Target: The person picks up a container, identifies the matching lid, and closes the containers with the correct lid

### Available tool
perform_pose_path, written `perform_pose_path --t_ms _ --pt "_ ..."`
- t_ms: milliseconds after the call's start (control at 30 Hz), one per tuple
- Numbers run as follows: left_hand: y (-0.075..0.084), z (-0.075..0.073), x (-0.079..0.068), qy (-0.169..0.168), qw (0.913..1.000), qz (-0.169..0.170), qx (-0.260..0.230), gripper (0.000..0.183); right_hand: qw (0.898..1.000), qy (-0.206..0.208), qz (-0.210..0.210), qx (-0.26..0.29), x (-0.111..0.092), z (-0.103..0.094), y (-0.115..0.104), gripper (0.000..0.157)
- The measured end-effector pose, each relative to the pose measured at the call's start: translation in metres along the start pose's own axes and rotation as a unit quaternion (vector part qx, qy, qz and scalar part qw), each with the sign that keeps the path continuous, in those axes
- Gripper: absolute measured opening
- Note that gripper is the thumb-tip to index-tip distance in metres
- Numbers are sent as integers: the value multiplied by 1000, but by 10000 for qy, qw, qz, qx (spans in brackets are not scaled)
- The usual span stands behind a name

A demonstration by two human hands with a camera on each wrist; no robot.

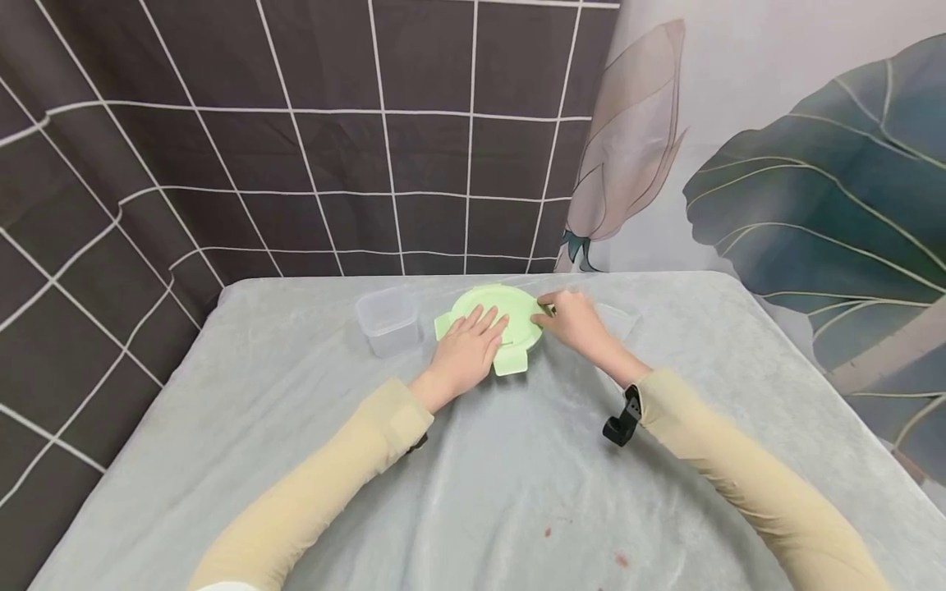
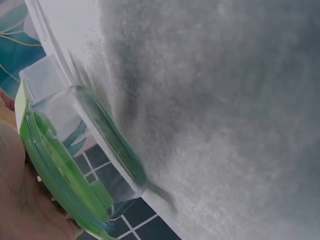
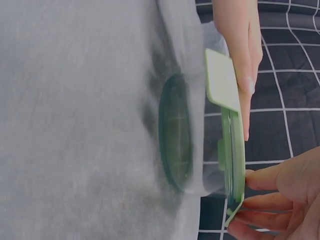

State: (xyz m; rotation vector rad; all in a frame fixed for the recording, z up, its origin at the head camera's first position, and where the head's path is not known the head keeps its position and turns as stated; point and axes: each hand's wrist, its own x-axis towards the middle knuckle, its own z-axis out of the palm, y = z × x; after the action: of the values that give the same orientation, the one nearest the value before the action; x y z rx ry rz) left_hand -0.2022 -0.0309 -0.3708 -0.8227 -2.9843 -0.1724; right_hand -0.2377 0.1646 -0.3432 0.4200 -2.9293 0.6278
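Lidded container on cloth, gridded backdrop

Right hand pinching the green lid at its rim, thumb on top, fingers bent at the edge! Across the lid from it lies the left hand, a pale green clasp just beside those fingers. Below both hands, the clear container sits on grey cloth; beyond them, dark white-gridded fabric.
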Motion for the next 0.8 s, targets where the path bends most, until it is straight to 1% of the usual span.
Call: perform_pose_path --t_ms 133,367,467,600,800 --pt "-1 -1 1 39 9999 133 84 46 9999 -62 129 -10 -1 0 -2 38" --pt "-6 1 2 94 9991 360 187 46 9996 -195 168 80 -1 3 -3 29" --pt "-8 3 1 77 9988 431 199 47 9992 -246 231 215 -1 4 -3 32" --pt "-10 4 0 8 9990 456 40 49 9981 -369 372 312 0 4 -4 39" --pt "-10 5 2 19 9983 579 -9 51 9967 -549 473 365 1 0 0 30"
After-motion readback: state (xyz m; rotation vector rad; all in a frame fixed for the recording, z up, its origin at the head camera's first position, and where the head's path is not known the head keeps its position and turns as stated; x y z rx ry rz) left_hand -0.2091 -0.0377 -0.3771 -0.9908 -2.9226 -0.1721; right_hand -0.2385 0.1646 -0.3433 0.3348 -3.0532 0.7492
